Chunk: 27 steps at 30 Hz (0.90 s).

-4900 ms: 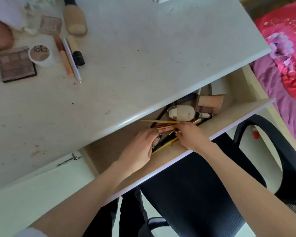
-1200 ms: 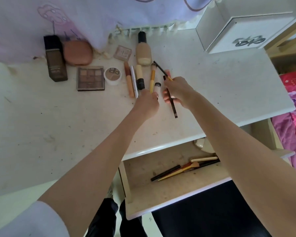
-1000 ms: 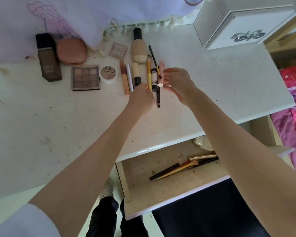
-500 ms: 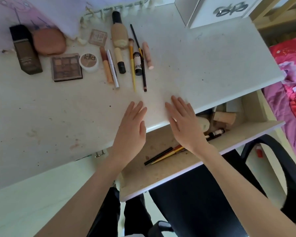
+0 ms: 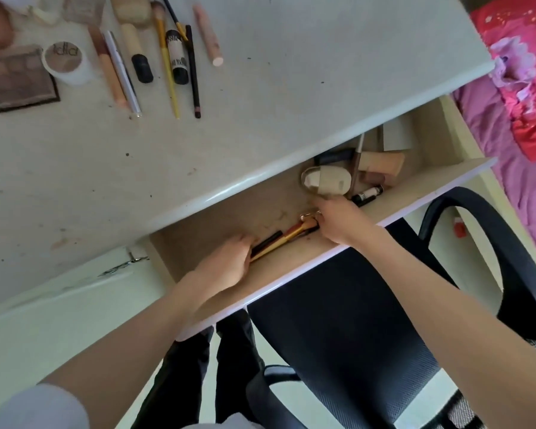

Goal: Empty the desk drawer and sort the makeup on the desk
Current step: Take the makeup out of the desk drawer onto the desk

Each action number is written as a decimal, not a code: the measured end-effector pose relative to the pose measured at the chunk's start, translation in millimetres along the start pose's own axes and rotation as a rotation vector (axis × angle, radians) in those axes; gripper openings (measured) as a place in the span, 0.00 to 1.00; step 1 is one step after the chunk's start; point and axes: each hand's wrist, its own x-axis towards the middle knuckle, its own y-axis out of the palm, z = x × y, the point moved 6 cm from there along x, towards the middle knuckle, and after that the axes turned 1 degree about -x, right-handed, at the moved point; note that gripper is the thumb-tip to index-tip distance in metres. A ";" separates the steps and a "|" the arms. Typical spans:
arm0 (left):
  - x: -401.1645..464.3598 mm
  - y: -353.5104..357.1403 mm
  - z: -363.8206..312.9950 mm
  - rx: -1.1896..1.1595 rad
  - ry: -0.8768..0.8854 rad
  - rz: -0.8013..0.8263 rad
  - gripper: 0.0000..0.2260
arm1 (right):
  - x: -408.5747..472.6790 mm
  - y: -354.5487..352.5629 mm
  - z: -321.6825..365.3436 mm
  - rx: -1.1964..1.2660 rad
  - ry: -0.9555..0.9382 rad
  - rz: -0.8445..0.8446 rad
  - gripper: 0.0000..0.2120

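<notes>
Bundle of pencils and brushes [image 5: 283, 238] lies slantwise on the drawer [image 5: 291, 274] floor, near the front wall, roughly mid-drawer. Left hand [image 5: 226, 264] has fingers curled over the bundle's lower ends; right hand [image 5: 341, 222] closes on the upper ends, near a gold-capped piece [image 5: 307, 217]. Both appear to be gripping the bundle, though the fingertips are hidden behind the sticks and knuckles. Judged step: gathering the loose sticks for a lift to the table [image 5: 291, 97]. To do it well: squeeze from both ends so the thin ones do not slip out, keep the bundle level, clear the overhanging table edge before rising, then set down beside the existing row. Drawer stands pulled out under the table's front edge. Toward its right end remain a beige oval case [image 5: 328, 181], a tan tube [image 5: 381, 162], a dark flat item [image 5: 333, 157] partly under the table edge, a small black-and-white tube [image 5: 367, 195] by the front wall, and a pale card or box [image 5: 396, 137] at the back right; more may hide under the tabletop. On the table's far left, sorted pieces lie in a row: eyeshadow palette [image 5: 19, 78], round jar [image 5: 67, 61], several sticks and pencils, yellow-handled brush [image 5: 167, 66], pink tube [image 5: 208, 35]. Dark office chair [image 5: 353, 335] sits below the drawer front.
</notes>
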 end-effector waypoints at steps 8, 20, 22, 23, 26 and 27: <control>34.1 32.0 -8.5 -0.004 -0.221 0.157 0.14 | 21.7 13.8 -2.7 -0.215 -0.044 0.191 0.11; 27.4 26.5 -13.2 -0.037 -0.151 0.237 0.16 | 29.8 22.8 -6.2 -0.107 -0.036 0.445 0.08; 24.9 24.1 -11.9 -0.035 -0.144 0.271 0.15 | 28.8 24.8 -2.1 -0.081 -0.042 0.472 0.08; 23.2 23.0 -11.3 -0.037 -0.133 0.284 0.15 | 27.7 25.8 0.3 -0.069 -0.046 0.483 0.08; 15.0 18.2 -9.5 -0.056 -0.104 0.297 0.14 | 26.0 29.0 7.1 -0.049 -0.056 0.511 0.08; 11.7 16.7 -9.4 -0.068 -0.098 0.294 0.13 | 25.7 29.9 9.1 -0.051 -0.061 0.515 0.08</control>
